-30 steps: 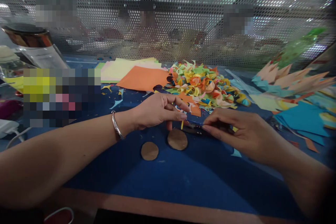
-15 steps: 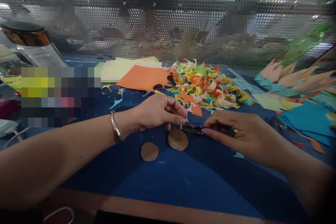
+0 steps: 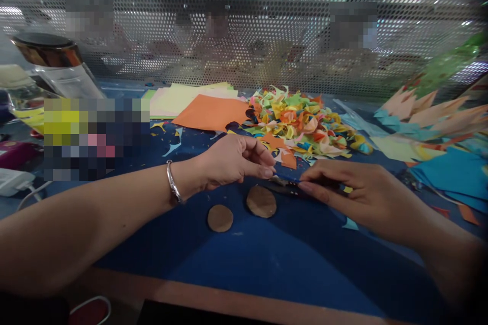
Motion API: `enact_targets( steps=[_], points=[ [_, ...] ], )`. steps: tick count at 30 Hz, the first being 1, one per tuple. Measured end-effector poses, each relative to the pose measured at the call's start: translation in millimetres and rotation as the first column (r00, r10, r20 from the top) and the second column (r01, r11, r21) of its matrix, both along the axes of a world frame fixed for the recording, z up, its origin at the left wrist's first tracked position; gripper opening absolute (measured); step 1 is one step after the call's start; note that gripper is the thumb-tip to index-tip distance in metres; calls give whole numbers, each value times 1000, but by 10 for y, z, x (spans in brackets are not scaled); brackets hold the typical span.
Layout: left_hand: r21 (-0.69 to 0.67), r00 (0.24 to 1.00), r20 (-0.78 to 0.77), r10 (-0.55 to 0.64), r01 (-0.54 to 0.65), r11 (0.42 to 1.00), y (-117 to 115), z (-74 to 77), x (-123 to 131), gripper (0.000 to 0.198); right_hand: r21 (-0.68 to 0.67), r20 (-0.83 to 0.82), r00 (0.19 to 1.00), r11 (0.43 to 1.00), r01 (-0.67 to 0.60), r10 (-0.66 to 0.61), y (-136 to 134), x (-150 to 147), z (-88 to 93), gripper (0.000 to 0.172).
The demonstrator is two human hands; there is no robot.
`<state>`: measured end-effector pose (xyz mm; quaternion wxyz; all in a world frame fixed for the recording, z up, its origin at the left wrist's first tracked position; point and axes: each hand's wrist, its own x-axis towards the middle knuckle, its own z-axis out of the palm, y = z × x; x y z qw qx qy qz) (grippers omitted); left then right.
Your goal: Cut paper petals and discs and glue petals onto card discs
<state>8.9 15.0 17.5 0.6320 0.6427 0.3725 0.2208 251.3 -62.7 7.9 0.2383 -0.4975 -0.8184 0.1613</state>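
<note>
My left hand [image 3: 232, 160] and my right hand [image 3: 345, 190] meet over the blue table cover [image 3: 267, 259], both pinching a small dark blue paper piece [image 3: 285, 181] between their fingertips. A silver bangle [image 3: 173, 183] sits on my left wrist. Just below the pinched piece lie two brown round discs [image 3: 261, 201], the smaller disc [image 3: 220, 218] to the left. A dark object under my right fingers is mostly hidden. Behind my hands is a heap of curled coloured paper scraps [image 3: 301, 124].
An orange sheet [image 3: 211, 111] and pale sheets [image 3: 183, 97] lie at the back middle. Cut teal and peach paper shapes [image 3: 430, 122] spread on the right. A glass jar [image 3: 53, 63] stands at far left. A perforated metal screen [image 3: 244, 25] closes the back, with people behind it.
Both hands stayed together on the small blue piece, shifting slightly. A short yellow strip seen under my left fingers earlier no longer shows.
</note>
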Motion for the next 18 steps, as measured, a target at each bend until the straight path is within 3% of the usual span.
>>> enact_targets(
  steps=[8,18],
  points=[
    [-99,997,62,39,-33,995,-8,15,9,20,47,-7,1000,999,17,-17,-6,-7,38,32],
    [-15,999,20,38,-38,999,-55,22,20,20,81,-10,1000,997,14,-13,-7,-35,72,31]
  ],
)
